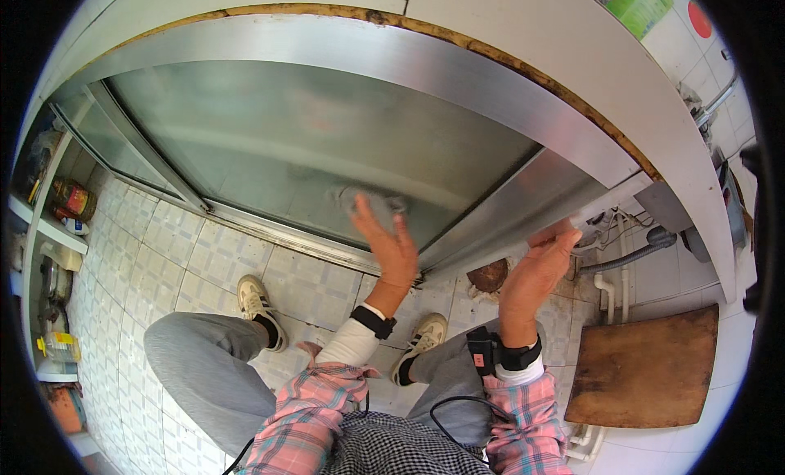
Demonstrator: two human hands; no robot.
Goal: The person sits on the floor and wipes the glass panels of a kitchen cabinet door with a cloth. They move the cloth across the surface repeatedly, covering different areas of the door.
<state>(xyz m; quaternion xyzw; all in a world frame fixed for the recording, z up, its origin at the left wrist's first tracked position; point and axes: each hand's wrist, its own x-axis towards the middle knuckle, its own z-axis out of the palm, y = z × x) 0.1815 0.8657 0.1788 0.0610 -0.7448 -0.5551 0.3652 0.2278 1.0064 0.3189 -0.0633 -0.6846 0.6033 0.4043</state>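
Observation:
My left hand (pixel 395 248) reaches up to the large glass pane (pixel 294 125) of a metal-framed cabinet door. Its fingers are spread over a grey cloth (pixel 379 206), pressed flat to the lower part of the glass. Beside the right end of the cabinet is my right hand (pixel 539 272), its fingertips by the edge of the brushed-metal side panel (pixel 490 211). The hand hides part of that edge, so whether the fingers grip it is unclear.
A scorched wooden board (pixel 641 368) leans at the right below a grey drain hose (pixel 625 257) and white pipes (pixel 604 297). Above the cabinet runs a white countertop (pixel 521 39). At the left, shelves (pixel 61 236) hold bottles and jars. My shoes (pixel 257 303) stand on floor tiles.

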